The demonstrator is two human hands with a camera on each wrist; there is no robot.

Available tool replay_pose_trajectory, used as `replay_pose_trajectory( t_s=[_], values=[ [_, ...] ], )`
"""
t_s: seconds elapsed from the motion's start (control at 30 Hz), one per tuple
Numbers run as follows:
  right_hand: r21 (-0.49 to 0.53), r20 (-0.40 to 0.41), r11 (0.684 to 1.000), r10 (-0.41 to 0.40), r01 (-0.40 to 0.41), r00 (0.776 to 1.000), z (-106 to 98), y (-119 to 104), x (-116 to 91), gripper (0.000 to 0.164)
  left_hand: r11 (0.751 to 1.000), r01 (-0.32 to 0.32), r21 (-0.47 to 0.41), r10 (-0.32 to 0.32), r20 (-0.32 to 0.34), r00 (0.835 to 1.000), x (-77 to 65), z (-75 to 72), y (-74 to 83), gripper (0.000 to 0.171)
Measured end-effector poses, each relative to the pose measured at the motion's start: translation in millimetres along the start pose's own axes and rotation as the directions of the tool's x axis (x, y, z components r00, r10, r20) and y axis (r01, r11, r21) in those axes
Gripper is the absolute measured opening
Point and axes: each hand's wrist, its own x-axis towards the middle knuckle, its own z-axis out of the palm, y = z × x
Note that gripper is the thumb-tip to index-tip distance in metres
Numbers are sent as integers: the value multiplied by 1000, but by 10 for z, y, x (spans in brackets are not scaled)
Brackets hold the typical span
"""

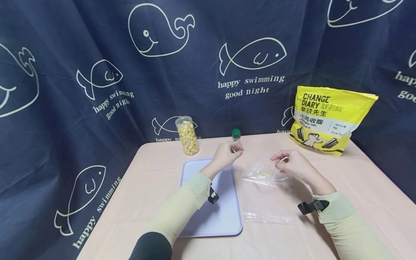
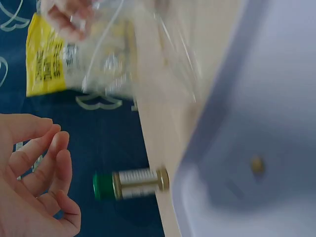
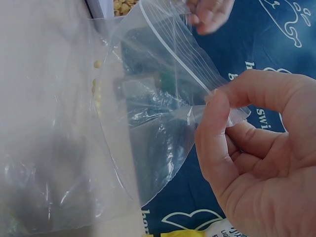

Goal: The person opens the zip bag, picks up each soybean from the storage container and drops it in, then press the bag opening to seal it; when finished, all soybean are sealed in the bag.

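My right hand (image 1: 297, 164) pinches the edge of a clear zip bag (image 1: 261, 213) between thumb and fingers, lifting its top while the lower part lies on the table. Several small yellow puffs (image 3: 97, 91) are inside. The white zip line crosses close to my fingertips in the right wrist view. My left hand (image 1: 225, 155) hovers over the far right corner of the pale lilac tray (image 1: 214, 231). Its fingers are loosely curled with nothing visible between them, thumb near the fingertips. One yellow puff (image 2: 257, 165) lies on the tray.
A clear jar of yellow puffs (image 1: 188, 139) stands behind the tray. A green-capped shaker bottle (image 1: 236, 134) is at the table's far edge. To the right rear stands a yellow and white snack pouch (image 1: 328, 121), against a dark blue printed curtain (image 1: 208, 72).
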Motion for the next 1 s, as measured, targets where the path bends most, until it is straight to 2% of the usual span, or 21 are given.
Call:
replay_pose_trajectory(
  t_s=[0.23, 0.37, 0.47, 0.7, 0.83, 1.0],
  values=[
    [2, 1, 1000, 3, -3, 1000, 4, -5, -6, 32, 995, 86, 56, -86, 1, 996, -178, -369, -431, 9],
    [-17, 3, 1000, -4, 4, 1000, -1, 9, -10, 30, 982, 167, 89, -170, 19, 985, -353, -568, -643, 8],
    [-25, 5, 1000, -6, 7, 1000, 0, 20, -12, 28, 971, 203, 128, -210, 45, 977, -488, -672, -770, 6],
    [-27, 1, 1000, -10, 10, 1000, 14, 12, -1, 29, 961, 235, 148, -253, 121, 960, -721, -747, -969, 3],
    [-27, 2, 1000, -5, 5, 1000, 25, 4, 5, 28, 964, 228, 136, -248, 150, 957, -782, -735, -1020, 5],
    [-24, 7, 1000, 0, 0, 1000, 50, 26, 20, 29, 960, 249, 128, -268, 166, 949, -825, -711, -1044, 8]
  ],
)
